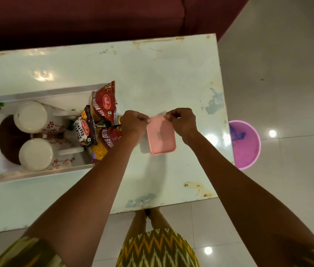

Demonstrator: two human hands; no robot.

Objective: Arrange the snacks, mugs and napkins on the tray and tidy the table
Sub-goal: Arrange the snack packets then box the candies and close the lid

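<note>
Head view: both hands, left hand point(133, 122) and right hand point(181, 120), pinch the pink rectangular plastic lid point(161, 136) by its far corners; so shallow a grip could drop it onto the bench point(171, 74).

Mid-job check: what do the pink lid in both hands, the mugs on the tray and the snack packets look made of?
Pink lid: likely plastic, matte, with a moulded rim and rounded corners. Mugs: probably glazed ceramic, white with red flower prints and a soft sheen. Snack packets: glossy printed film, crinkled, with bright highlights.

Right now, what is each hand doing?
Left hand: closed, pinching a far corner of the pink box.
Right hand: closed, pinching its other far corner.
</note>
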